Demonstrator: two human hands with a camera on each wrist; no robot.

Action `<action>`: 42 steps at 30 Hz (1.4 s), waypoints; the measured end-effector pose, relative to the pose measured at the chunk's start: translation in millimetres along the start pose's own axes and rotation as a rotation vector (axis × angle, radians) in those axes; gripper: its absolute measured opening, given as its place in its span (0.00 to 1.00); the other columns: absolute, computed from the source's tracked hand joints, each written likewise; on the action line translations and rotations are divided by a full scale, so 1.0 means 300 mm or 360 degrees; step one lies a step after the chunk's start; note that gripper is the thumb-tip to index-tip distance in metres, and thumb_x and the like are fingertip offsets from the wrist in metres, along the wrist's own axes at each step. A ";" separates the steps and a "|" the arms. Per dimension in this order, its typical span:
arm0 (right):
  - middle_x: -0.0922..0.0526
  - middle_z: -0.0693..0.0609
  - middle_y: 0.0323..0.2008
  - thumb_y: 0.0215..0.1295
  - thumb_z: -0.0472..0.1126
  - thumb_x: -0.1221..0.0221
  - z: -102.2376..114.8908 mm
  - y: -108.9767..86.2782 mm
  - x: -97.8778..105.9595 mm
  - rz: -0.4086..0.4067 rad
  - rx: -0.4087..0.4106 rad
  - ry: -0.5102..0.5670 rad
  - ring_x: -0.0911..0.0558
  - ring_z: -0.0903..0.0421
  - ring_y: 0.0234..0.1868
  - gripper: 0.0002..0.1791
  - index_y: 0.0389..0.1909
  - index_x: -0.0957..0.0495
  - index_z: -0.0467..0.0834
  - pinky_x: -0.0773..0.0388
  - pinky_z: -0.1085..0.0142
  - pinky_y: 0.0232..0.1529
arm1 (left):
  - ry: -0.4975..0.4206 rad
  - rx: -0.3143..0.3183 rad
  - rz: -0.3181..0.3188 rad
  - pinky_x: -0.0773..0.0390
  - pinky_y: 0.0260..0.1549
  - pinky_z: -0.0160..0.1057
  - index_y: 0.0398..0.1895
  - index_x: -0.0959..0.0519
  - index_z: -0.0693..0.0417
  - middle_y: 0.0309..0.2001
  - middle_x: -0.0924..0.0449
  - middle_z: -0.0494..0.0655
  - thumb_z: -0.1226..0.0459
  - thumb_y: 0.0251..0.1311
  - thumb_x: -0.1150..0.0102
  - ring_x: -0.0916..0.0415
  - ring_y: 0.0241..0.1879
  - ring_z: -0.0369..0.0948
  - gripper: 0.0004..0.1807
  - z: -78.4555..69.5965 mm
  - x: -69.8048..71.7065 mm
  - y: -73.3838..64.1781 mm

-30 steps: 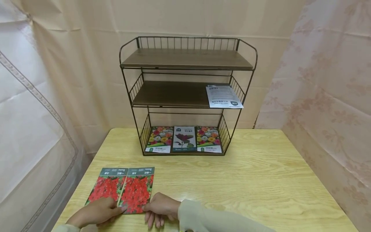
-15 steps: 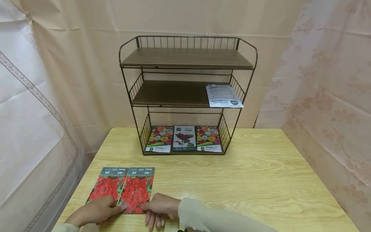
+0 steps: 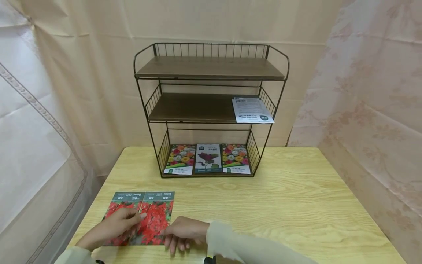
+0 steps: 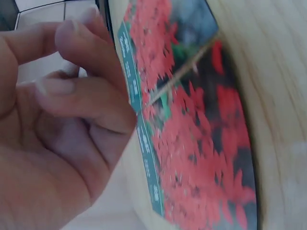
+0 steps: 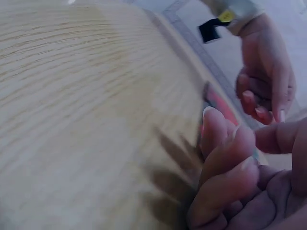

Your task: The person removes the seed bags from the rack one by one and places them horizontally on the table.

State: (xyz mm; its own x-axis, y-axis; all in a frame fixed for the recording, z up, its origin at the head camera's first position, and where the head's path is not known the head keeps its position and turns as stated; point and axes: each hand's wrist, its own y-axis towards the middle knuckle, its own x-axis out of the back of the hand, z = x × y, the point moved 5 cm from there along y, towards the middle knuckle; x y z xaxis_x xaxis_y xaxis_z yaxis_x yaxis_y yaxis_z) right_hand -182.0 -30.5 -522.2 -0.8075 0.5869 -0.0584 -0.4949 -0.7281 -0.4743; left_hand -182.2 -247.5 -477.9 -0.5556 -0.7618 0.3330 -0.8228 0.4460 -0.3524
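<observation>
Two seed packets with red flowers lie side by side at the table's front left, the left seed packet [image 3: 126, 197] partly hidden by my left hand [image 3: 116, 224]. This hand is raised over the two packets, its fingers loosely bent and holding nothing, as the left wrist view also shows. At the lower right edge of the right seed packet [image 3: 156, 214] is my right hand [image 3: 185, 233], thumb and forefinger pinching that edge, the other fingers curled by the tabletop. In the right wrist view, my right fingers [image 5: 230, 165] partly hide the packet.
A three-tier rack [image 3: 211, 68] stands at the table's back. Its bottom tier bears a left floral packet [image 3: 180, 159], a purple-leaf packet [image 3: 208, 158] and a right floral packet [image 3: 236, 158]. White packets [image 3: 252, 110] lie on the middle tier's right end, slightly over the front edge.
My left hand has let go of the right packet's lower left corner and moved up and away. The right hand stays at the packet's edge. The head view has shifted slightly.
</observation>
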 end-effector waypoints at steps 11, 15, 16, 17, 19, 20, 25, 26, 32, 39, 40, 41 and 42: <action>0.19 0.54 0.19 0.73 0.56 0.43 0.119 -0.037 0.103 -0.0184 0.0193 0.0016 0.34 0.64 0.12 0.24 0.29 0.16 0.39 0.41 0.70 0.14 | -0.0089 0.0021 -0.0167 0.29 0.16 0.40 0.38 0.25 0.67 0.26 0.23 0.52 0.46 0.77 0.50 0.35 0.17 0.40 0.28 -0.058 -0.001 0.073; 0.19 0.55 0.20 0.74 0.55 0.43 0.155 -0.054 0.158 -0.0218 0.0230 0.0142 0.34 0.64 0.14 0.21 0.29 0.18 0.43 0.40 0.70 0.15 | -0.0119 0.0009 -0.0163 0.28 0.18 0.43 0.39 0.25 0.66 0.28 0.22 0.54 0.45 0.77 0.49 0.36 0.18 0.40 0.29 -0.078 -0.010 0.088; 0.19 0.55 0.21 0.74 0.55 0.43 0.164 -0.058 0.174 -0.0228 0.0244 0.0160 0.34 0.65 0.15 0.21 0.29 0.18 0.44 0.40 0.71 0.16 | -0.0123 0.0010 -0.0161 0.28 0.19 0.43 0.39 0.25 0.66 0.28 0.22 0.54 0.43 0.76 0.49 0.37 0.18 0.40 0.30 -0.082 -0.012 0.091; 0.19 0.55 0.21 0.75 0.54 0.44 0.171 -0.062 0.189 -0.0235 0.0257 0.0175 0.34 0.64 0.15 0.20 0.30 0.18 0.43 0.40 0.71 0.16 | -0.0124 0.0015 -0.0162 0.28 0.18 0.43 0.39 0.25 0.65 0.28 0.22 0.54 0.42 0.75 0.48 0.38 0.18 0.40 0.31 -0.084 -0.014 0.095; 0.19 0.54 0.22 0.76 0.53 0.45 0.185 -0.074 0.214 -0.0255 0.0287 0.0181 0.33 0.64 0.15 0.20 0.32 0.18 0.41 0.40 0.71 0.16 | -0.0121 0.0013 -0.0166 0.28 0.19 0.43 0.38 0.26 0.64 0.27 0.23 0.52 0.40 0.73 0.47 0.38 0.18 0.41 0.32 -0.091 -0.018 0.105; 0.19 0.54 0.22 0.76 0.52 0.46 0.190 -0.078 0.225 -0.0261 0.0299 0.0178 0.33 0.64 0.15 0.20 0.33 0.18 0.40 0.39 0.71 0.16 | -0.0121 0.0004 -0.0165 0.28 0.19 0.44 0.37 0.26 0.64 0.26 0.24 0.51 0.40 0.72 0.47 0.37 0.19 0.41 0.32 -0.096 -0.019 0.109; 0.18 0.52 0.24 0.76 0.53 0.45 0.206 -0.104 0.275 -0.0315 0.0328 0.0165 0.32 0.64 0.16 0.20 0.34 0.18 0.41 0.36 0.71 0.18 | -0.0133 -0.0054 -0.0149 0.25 0.22 0.46 0.38 0.27 0.66 0.26 0.25 0.50 0.43 0.75 0.48 0.32 0.21 0.42 0.30 -0.117 -0.028 0.135; 0.18 0.52 0.24 0.76 0.53 0.45 0.209 -0.110 0.284 -0.0327 0.0336 0.0154 0.32 0.64 0.17 0.19 0.34 0.18 0.42 0.36 0.71 0.18 | -0.0144 -0.0062 -0.0143 0.24 0.23 0.46 0.38 0.27 0.65 0.26 0.25 0.49 0.43 0.76 0.49 0.32 0.21 0.43 0.30 -0.123 -0.030 0.141; 0.17 0.53 0.24 0.77 0.54 0.44 0.230 -0.161 0.359 -0.0362 0.0391 0.0168 0.31 0.63 0.17 0.20 0.34 0.17 0.42 0.33 0.71 0.19 | -0.0131 -0.0103 -0.0167 0.27 0.23 0.43 0.42 0.24 0.65 0.27 0.27 0.48 0.42 0.75 0.48 0.35 0.22 0.42 0.30 -0.171 -0.040 0.179; 0.18 0.53 0.25 0.77 0.53 0.44 0.253 -0.231 0.465 -0.0451 0.0455 0.0244 0.30 0.62 0.17 0.19 0.36 0.18 0.42 0.34 0.71 0.19 | -0.0145 -0.0181 -0.0181 0.27 0.23 0.41 0.41 0.23 0.60 0.29 0.24 0.50 0.40 0.73 0.48 0.35 0.22 0.42 0.29 -0.228 -0.050 0.210; 0.18 0.53 0.25 0.78 0.52 0.45 0.255 -0.239 0.475 -0.0462 0.0464 0.0259 0.30 0.62 0.17 0.19 0.36 0.18 0.41 0.34 0.71 0.19 | -0.0131 -0.0201 -0.0184 0.28 0.22 0.41 0.40 0.23 0.60 0.28 0.24 0.50 0.40 0.74 0.48 0.35 0.22 0.42 0.29 -0.236 -0.050 0.215; 0.18 0.54 0.25 0.78 0.52 0.45 0.258 -0.247 0.483 -0.0471 0.0475 0.0275 0.30 0.63 0.17 0.19 0.37 0.18 0.40 0.34 0.71 0.19 | -0.0129 -0.0214 -0.0184 0.29 0.21 0.40 0.39 0.23 0.61 0.27 0.25 0.51 0.41 0.74 0.48 0.36 0.21 0.42 0.29 -0.243 -0.051 0.219; 0.18 0.54 0.25 0.78 0.51 0.45 0.259 -0.252 0.491 -0.0475 0.0485 0.0297 0.30 0.63 0.17 0.19 0.37 0.19 0.40 0.34 0.71 0.19 | -0.0113 -0.0233 -0.0186 0.30 0.19 0.40 0.39 0.23 0.61 0.26 0.25 0.50 0.41 0.75 0.49 0.37 0.20 0.41 0.29 -0.251 -0.052 0.224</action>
State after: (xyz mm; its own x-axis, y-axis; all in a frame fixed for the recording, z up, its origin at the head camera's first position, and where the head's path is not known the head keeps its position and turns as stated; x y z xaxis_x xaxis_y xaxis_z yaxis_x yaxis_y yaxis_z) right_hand -288.4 83.5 -426.5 -0.5579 0.8198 -0.1290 -0.7909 -0.5723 -0.2166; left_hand -237.8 -170.2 -440.9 -0.4498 -0.8414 0.2996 -0.8926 0.4123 -0.1822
